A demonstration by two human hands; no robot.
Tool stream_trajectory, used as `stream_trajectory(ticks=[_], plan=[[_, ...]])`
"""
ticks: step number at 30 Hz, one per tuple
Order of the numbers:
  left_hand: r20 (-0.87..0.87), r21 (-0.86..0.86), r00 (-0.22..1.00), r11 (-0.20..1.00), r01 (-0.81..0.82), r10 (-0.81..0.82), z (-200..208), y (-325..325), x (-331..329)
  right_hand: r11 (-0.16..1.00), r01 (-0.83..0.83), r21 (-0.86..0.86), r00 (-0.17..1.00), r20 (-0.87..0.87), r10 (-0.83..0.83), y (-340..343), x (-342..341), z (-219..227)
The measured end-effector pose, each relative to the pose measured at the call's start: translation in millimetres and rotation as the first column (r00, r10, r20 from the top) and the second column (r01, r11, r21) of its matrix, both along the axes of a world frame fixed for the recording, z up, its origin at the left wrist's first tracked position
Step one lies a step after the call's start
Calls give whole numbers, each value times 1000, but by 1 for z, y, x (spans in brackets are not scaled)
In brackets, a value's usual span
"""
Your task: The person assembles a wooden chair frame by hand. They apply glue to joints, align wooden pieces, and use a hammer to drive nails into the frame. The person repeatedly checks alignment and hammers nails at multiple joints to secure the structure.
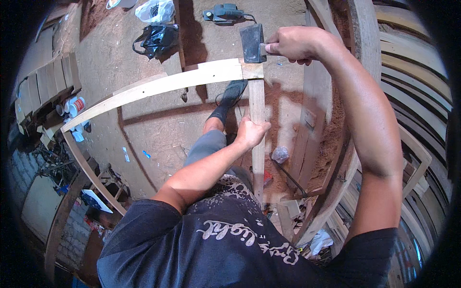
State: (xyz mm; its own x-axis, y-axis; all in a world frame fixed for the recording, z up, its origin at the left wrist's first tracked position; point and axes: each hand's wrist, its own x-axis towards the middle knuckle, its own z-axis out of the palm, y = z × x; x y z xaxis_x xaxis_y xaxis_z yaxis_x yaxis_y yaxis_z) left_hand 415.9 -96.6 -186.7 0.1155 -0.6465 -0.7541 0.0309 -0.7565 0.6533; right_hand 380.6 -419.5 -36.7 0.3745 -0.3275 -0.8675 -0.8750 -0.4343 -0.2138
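Observation:
My right hand (297, 44) is closed round the short handle of a hatchet (252, 42) with a dark, flared head. The head's narrower end is at the corner joint of a pale wooden frame (206, 74); whether it touches cannot be told. Below that corner, my left hand (252, 132) grips a wooden rail (257, 103) that runs from the joint toward my body. The frame's long pale bar stretches left to another corner, where a second side piece (89, 161) comes back toward me.
On the floor ahead are a green corded power tool (224, 14), a black plastic bag (156, 39) and a white bag (154, 10). Boards are stacked along the right (413, 72). A thick timber beam (366, 43) stands beside my right arm. Clutter lies left, near a white tub (76, 106).

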Motion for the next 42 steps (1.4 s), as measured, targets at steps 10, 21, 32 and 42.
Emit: stream_trajectory(ticks=[10, 21, 32, 42], plan=[[-73, 69, 996, 997, -42, 47, 10, -5, 0, 929, 315, -192, 926, 277, -257, -43, -7, -15], [-84, 59, 996, 998, -7, 12, 9, -11, 6, 996, -30, 84, 999, -15, 32, -14, 16, -17], [-43, 40, 999, 999, 32, -30, 8, -2, -1, 994, -47, 94, 997, -52, 52, 11, 17, -21], [-164, 66, 967, 980, -187, 195, 10, -9, 6, 994, -52, 92, 997, -55, 58, -17, 37, 1]])
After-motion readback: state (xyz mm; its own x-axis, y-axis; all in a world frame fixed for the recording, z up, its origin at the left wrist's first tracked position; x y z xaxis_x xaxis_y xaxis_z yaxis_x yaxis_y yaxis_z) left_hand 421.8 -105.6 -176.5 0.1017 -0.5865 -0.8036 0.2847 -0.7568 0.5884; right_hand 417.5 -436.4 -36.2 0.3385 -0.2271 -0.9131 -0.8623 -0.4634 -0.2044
